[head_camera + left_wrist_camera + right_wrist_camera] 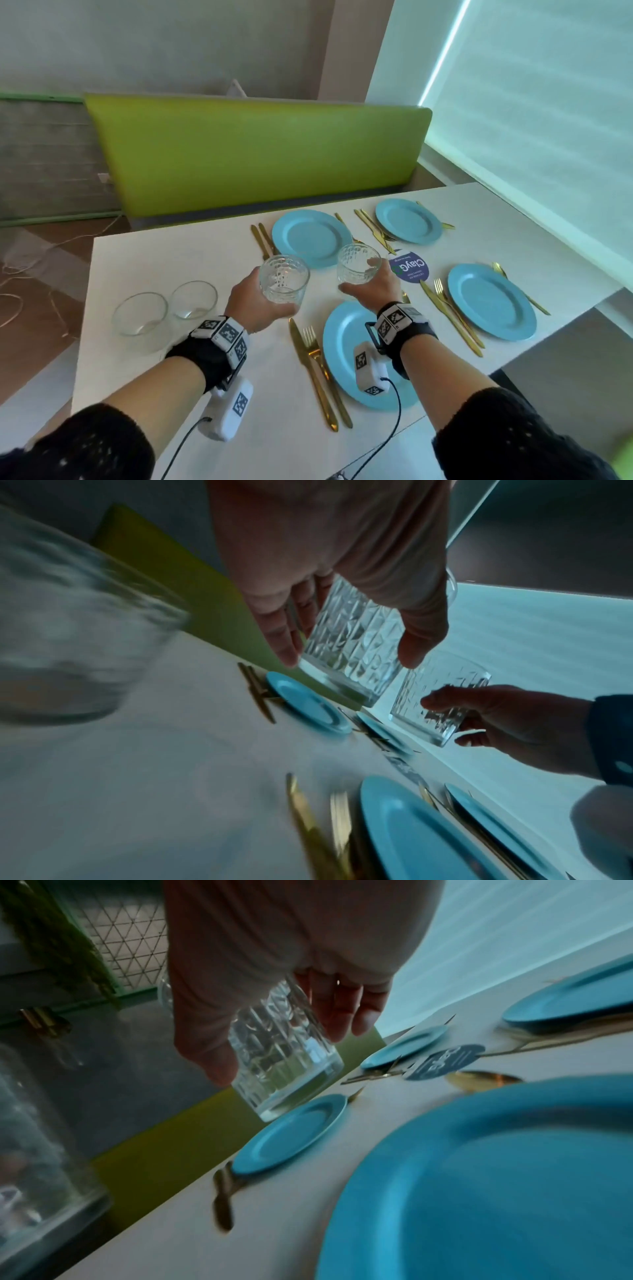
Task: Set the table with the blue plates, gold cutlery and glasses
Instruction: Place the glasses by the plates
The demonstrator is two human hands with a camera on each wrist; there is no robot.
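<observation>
White surface (191,246): four blue plates (311,238) laid, gold cutlery (320,373) alongside each. Two smooth glasses (140,313) parked at left edge. Left hand (251,303) wrapped round cut glass (283,279), held aloft; right hand (371,287) wrapped round second cut glass (358,263), likewise aloft. Recommend: lower each upright beyond plate rim, clear of cutlery, release only once base seated.

A round dark-blue sticker (409,268) on the table (191,253) reads "ClayGo".

Blue plates (311,238), gold cutlery (310,363), clear cut-pattern glasses (283,279), green bench (253,154), white table (191,253)
</observation>
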